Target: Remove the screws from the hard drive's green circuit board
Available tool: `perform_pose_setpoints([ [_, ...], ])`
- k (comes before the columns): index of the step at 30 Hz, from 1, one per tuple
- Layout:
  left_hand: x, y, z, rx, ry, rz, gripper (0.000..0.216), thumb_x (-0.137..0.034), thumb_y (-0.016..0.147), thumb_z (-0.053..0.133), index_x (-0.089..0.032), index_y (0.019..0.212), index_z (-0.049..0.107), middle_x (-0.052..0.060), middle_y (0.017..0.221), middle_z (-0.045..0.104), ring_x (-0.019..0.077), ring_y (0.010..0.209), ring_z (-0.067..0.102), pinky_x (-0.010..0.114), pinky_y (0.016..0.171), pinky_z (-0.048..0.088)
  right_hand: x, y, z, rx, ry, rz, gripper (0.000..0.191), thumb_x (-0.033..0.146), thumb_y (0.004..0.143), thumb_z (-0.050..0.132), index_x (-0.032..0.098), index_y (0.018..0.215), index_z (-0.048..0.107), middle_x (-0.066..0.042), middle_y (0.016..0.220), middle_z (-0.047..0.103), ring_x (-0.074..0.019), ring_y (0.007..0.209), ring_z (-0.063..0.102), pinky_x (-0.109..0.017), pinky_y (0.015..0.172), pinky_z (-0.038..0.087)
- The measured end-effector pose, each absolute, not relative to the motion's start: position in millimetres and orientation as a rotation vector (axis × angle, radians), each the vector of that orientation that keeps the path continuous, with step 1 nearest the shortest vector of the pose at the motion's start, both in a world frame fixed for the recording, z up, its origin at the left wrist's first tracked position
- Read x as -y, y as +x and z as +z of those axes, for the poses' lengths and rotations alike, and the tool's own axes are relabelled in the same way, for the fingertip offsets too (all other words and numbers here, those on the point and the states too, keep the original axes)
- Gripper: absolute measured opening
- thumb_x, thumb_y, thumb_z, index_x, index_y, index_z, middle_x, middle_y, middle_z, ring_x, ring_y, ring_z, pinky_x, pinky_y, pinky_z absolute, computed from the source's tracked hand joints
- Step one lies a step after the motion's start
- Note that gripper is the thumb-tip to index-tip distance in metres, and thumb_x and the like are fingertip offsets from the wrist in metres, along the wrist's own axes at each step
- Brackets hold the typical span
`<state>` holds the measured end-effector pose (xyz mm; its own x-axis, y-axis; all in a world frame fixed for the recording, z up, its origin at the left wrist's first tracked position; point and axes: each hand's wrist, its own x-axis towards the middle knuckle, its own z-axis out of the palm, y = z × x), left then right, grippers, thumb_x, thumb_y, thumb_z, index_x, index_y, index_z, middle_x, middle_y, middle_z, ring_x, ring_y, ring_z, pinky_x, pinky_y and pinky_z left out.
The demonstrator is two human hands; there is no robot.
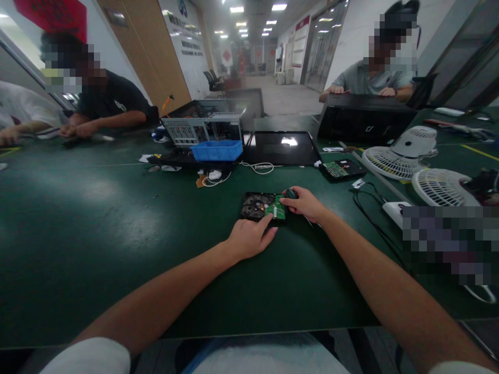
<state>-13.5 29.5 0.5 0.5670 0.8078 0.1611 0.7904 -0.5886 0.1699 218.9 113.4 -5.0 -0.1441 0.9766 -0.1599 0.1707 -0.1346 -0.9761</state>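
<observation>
A hard drive lies on the green table with its underside up, and a green circuit board shows at its right end. My left hand holds the drive at its near edge, index finger pressed on the board and thumb along the front. At the drive's right end is my right hand, closed around a small dark-handled tool that looks like a screwdriver. Its thin shaft sticks out below the hand. Thumb and index finger of that hand touch the board's right edge. The right hand's other fingers are partly hidden.
Behind the drive stand an opened computer case, a blue tray and a black panel. To the right lie another drive, white fans and a cable. Other people sit across the table and at left.
</observation>
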Motion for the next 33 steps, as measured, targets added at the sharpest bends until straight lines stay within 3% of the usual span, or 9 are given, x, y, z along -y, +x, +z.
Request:
perform_pose_setpoints([
  [7,-30,-14,-6,-1.396,2.745,0.375,0.055,-0.053,0.106,0.038,-0.022,0.148,0.057,0.01,0.089,0.078,0.0229,0.07,0.073,0.033,0.066,0.055,-112,218,-4,1.374,-1.336,1.379,0.032,0.026,0.077,0.083,0.016,0.1,0.063,0.006,0.059,0.054,-0.0061,0.048,0.047,-0.014,0.041,0.034],
  [24,-28,-13,1,-1.37,2.695,0.355,0.056,-0.051,0.107,0.038,-0.019,0.15,0.055,0.009,0.089,0.077,0.0206,0.069,0.071,0.032,0.066,0.054,-110,216,-2,1.371,-1.378,1.365,0.034,0.03,0.077,0.084,0.017,0.101,0.064,0.006,0.058,0.053,-0.0066,0.048,0.046,-0.015,0.041,0.032],
  [33,-55,-51,0,-1.593,2.578,0.681,0.048,-0.048,0.107,0.038,-0.021,0.132,0.067,0.007,0.091,0.076,0.0197,0.075,0.069,0.032,0.072,0.054,-111,219,-3,1.399,-1.387,1.344,0.034,0.031,0.081,0.082,0.016,0.105,0.064,0.007,0.056,0.051,-0.0066,0.047,0.045,-0.015,0.041,0.031],
])
